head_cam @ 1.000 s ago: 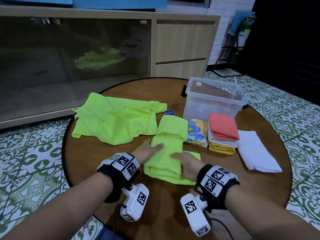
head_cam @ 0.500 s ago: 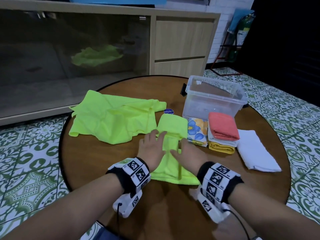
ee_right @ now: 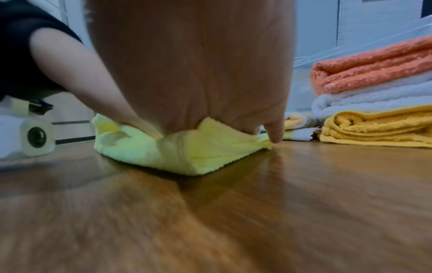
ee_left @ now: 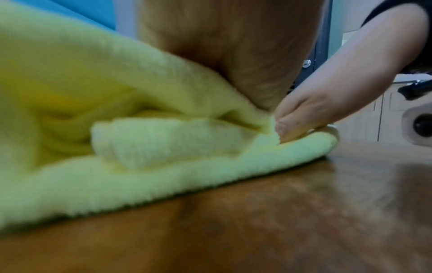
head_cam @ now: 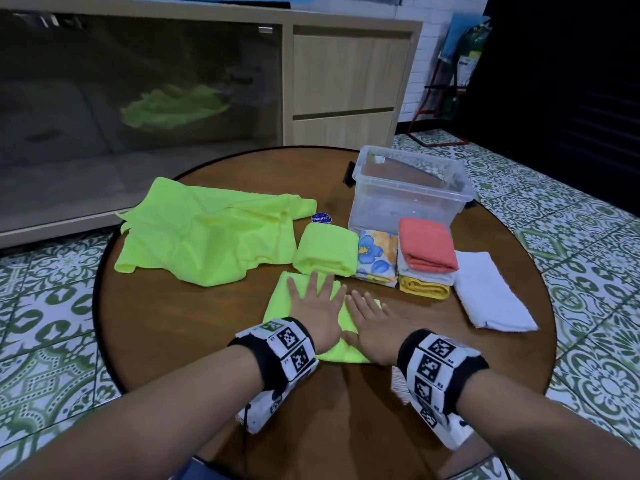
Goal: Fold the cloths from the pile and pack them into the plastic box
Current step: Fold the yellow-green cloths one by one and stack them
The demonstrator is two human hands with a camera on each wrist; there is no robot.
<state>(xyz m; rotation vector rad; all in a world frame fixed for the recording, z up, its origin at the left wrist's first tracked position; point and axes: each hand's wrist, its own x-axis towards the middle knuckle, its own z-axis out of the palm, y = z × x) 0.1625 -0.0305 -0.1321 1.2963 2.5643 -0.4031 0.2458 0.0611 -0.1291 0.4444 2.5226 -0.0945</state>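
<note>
Folded green cloth (head_cam: 325, 249) shifted beyond flattened hands, beside floral cloth (head_cam: 377, 258).

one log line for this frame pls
step: flatten fold | left hand: open, flat on lime cloth | right hand: open, flat on same | plastic box: empty

Neon-yellow cloth (head_cam: 277, 299), coral towel (head_cam: 427, 249)

green cloth (head_cam: 277, 299) mostly hidden under hands, wrist views blurred
</note>
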